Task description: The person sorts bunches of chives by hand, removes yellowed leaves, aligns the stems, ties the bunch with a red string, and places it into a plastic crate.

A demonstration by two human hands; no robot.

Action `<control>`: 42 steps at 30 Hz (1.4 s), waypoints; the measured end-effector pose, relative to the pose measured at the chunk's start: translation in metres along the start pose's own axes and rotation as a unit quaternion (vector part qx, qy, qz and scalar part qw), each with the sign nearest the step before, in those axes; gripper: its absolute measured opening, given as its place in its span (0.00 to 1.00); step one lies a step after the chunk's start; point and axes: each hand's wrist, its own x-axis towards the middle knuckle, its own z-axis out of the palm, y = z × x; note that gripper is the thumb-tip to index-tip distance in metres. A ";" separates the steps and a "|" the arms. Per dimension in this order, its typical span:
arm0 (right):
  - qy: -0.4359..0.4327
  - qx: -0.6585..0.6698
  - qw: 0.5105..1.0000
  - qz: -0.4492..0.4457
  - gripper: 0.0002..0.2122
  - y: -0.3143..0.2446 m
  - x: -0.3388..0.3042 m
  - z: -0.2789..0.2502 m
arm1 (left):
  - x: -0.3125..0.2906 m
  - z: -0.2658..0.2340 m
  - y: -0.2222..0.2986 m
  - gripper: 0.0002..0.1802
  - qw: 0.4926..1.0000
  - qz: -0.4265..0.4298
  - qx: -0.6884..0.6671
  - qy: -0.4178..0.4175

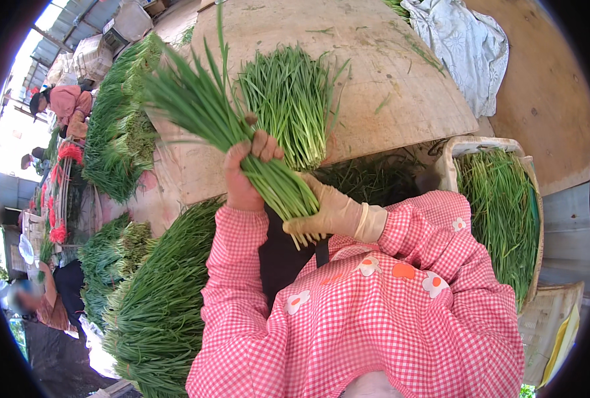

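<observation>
My left hand (245,176), bare, grips a bundle of long green chives (229,126) around its middle, the leaf tips fanning up to the left. My right hand (328,212), in a tan glove, clasps the same bundle at its root end, close to my chest. Behind the bundle a second loose bunch of chives (292,99) lies on a round wooden board (388,73). Red-and-white checked sleeves cover both my arms.
A big heap of chives (156,305) lies at lower left, another pile (119,126) at upper left. A basket (449,166) full of chives stands at right. A pale cloth (464,40) lies at top right. Other people sit at far left.
</observation>
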 end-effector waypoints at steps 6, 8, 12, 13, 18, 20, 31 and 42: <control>0.093 -0.093 0.991 0.025 0.28 -0.035 0.063 -0.034 | 0.082 0.009 0.032 0.28 0.971 -0.068 0.217 0.071; 0.153 -0.152 0.976 0.028 0.30 -0.030 0.087 -0.049 | 0.108 -0.017 0.039 0.31 0.948 -0.108 0.277 0.111; 0.164 -0.318 0.897 0.258 0.37 -0.011 0.131 -0.058 | 0.102 -0.035 0.017 0.57 0.753 -0.128 0.598 0.243; 0.162 -0.324 0.895 0.261 0.39 -0.008 0.134 -0.056 | 0.104 -0.045 0.009 0.65 0.751 -0.150 0.611 0.199; 0.089 -0.349 0.918 0.169 0.42 -0.011 0.130 -0.041 | 0.108 -0.084 -0.031 0.64 0.567 -0.117 0.799 0.165; 0.048 -0.392 0.905 0.157 0.39 -0.005 0.126 -0.041 | 0.107 -0.093 -0.030 0.62 0.527 -0.135 0.824 0.161; 0.099 -0.203 0.953 0.200 0.13 0.024 0.062 -0.130 | 0.089 -0.070 -0.018 0.58 0.421 -0.115 0.889 0.139; 0.091 -0.438 0.894 -0.003 0.11 0.081 0.101 -0.088 | 0.090 -0.091 -0.037 0.67 0.495 -0.146 0.840 0.168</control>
